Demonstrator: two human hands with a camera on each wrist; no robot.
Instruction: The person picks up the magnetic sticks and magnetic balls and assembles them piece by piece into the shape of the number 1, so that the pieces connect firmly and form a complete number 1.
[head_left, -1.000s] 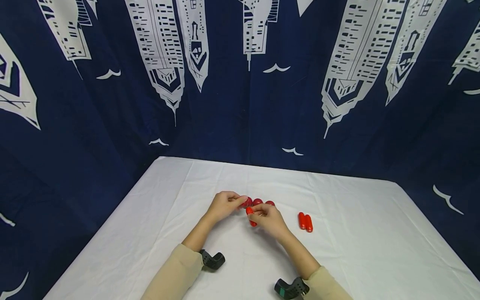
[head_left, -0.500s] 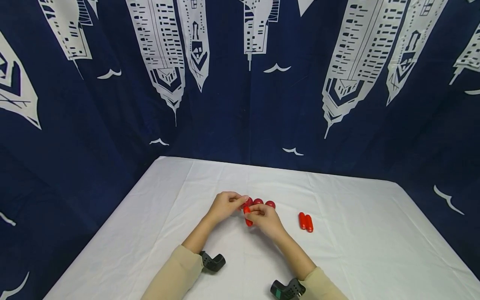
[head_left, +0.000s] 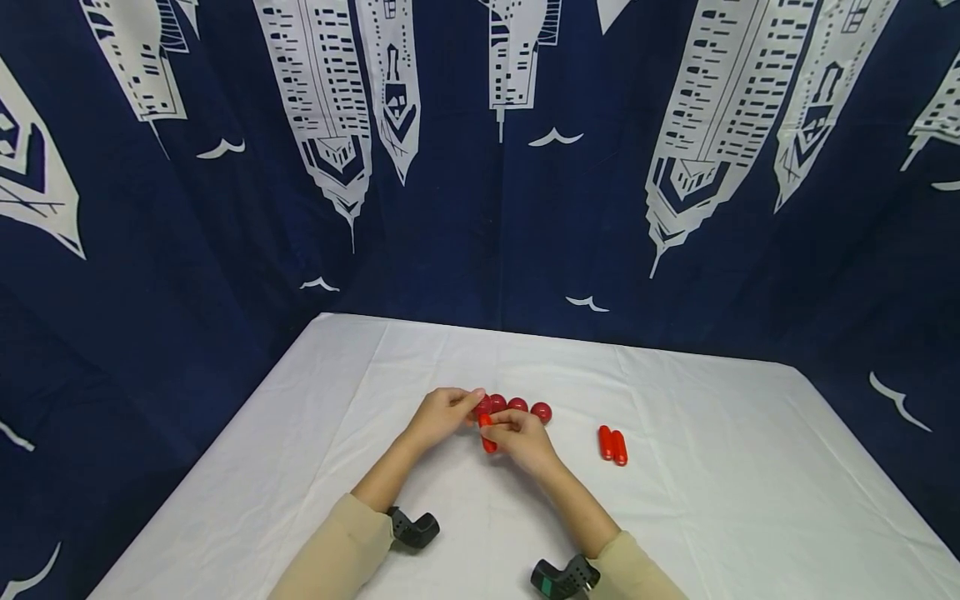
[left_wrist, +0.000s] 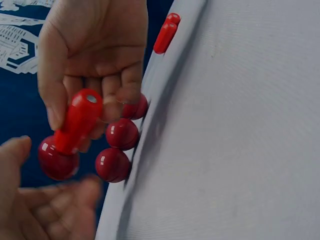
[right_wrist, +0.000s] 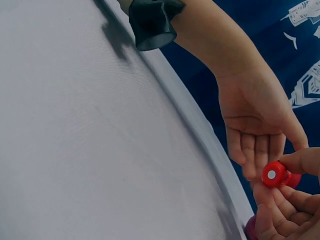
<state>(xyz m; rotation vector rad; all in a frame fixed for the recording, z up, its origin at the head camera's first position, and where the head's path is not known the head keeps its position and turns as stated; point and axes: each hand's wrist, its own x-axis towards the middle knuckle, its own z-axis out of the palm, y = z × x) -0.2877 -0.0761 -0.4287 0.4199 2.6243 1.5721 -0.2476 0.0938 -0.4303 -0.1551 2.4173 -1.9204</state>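
My right hand (head_left: 528, 442) pinches a red handle (left_wrist: 80, 120), a smooth peg with a pale spot on its broad end, between thumb and fingers. At the handle's other end sits a glossy dark red ball (left_wrist: 57, 160). Close by, my left hand (head_left: 441, 415) has its thumb and fingers spread on either side of that ball, with gaps showing in the left wrist view; its fingers are blurred there. Just behind the hands, three more dark red balls (head_left: 517, 405) stand in a row on the white cloth.
Two more red handles (head_left: 612, 445) lie side by side to the right of the hands. A white cloth (head_left: 750, 483) covers the table, and a dark blue curtain (head_left: 480, 250) with white building prints hangs behind its far edge. Black cameras (head_left: 415, 528) are worn on both wrists.
My right hand has shifted left, bringing the red handle to the ball by my left hand. The left hand has drawn slightly left, and the row of balls shows more fully.
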